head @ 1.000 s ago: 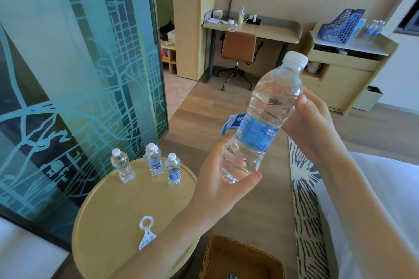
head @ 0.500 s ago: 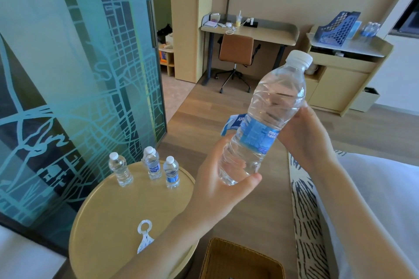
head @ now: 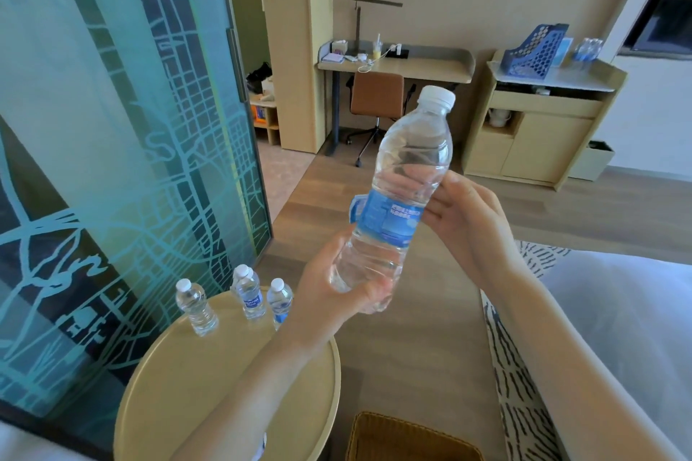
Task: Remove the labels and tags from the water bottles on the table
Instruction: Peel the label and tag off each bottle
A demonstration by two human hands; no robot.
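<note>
Head view: a round tan tabletop [head: 179, 385] stands beside a teal glass wall [head: 112, 161] printed with a street-map pattern, on a wood floor [head: 430, 367]. A wicker basket [head: 408, 438] sits on the floor by the tabletop's right edge, and a white bed [head: 629, 329] lies to the right. Across the room are a desk [head: 412, 65], a brown chair [head: 377, 94] and a cabinet [head: 543, 131].

Three small bottles [head: 247, 292] stand upright along the tabletop's far edge.

One bottle [head: 397, 198] is held in the air to the right of the tabletop, over the floor. Its long axis tilts, white cap [head: 436, 96] up and to the right, base down and toward the left. Its blue label [head: 389, 217] is partly peeled at the left.

Left hand [head: 337, 292] has its grip clasped round the base. Right hand [head: 468, 221] touches the bottle's right side at the label's top edge, fingers loosely curled; whether its grip pinches anything cannot be told.
</note>
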